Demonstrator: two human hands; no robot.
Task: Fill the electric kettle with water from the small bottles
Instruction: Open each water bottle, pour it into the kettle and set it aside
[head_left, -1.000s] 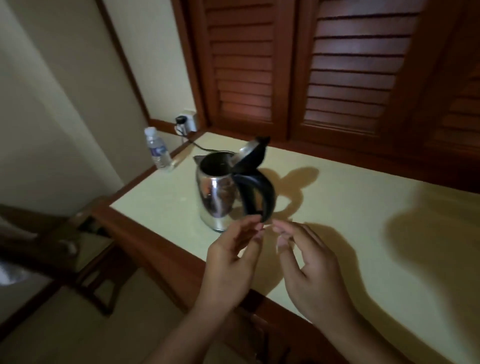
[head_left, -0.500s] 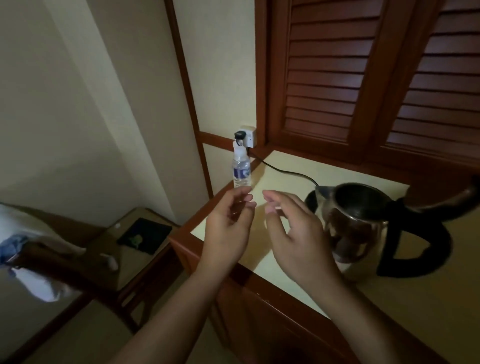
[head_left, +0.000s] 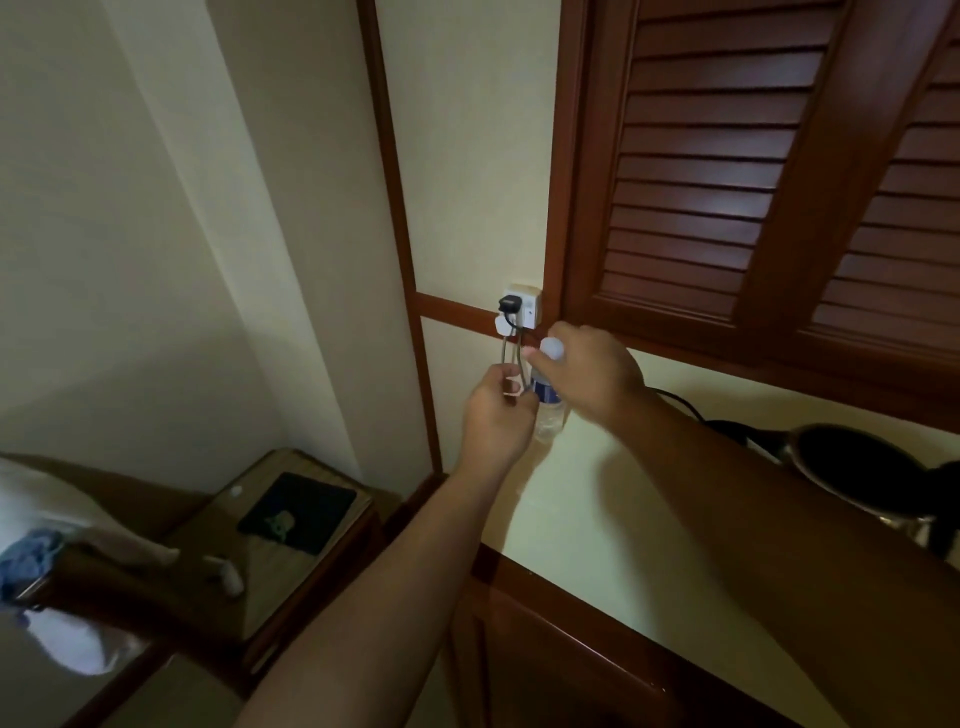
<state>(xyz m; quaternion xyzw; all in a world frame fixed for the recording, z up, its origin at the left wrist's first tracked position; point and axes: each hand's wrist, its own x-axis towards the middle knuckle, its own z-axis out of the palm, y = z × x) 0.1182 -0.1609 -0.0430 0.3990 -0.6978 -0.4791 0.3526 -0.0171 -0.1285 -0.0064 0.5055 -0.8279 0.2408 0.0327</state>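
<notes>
Grips bottle (head_left: 549, 413) top with right hand (head_left: 589, 371), likely to lift or uncap; curls left hand (head_left: 493, 413) just below, hold unclear. Has kettle (head_left: 802, 439) open well right of both, awaiting water.

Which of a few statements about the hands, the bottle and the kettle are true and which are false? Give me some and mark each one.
1. The right hand grips the top of the bottle. True.
2. The bottle lies on its side. False: it stands upright on the counter.
3. The kettle is open at the top. True.
4. The left hand holds the kettle. False: it is beside the bottle, and the kettle stands apart to the right.
5. The socket has nothing in it. False: a black plug sits in it.
</notes>
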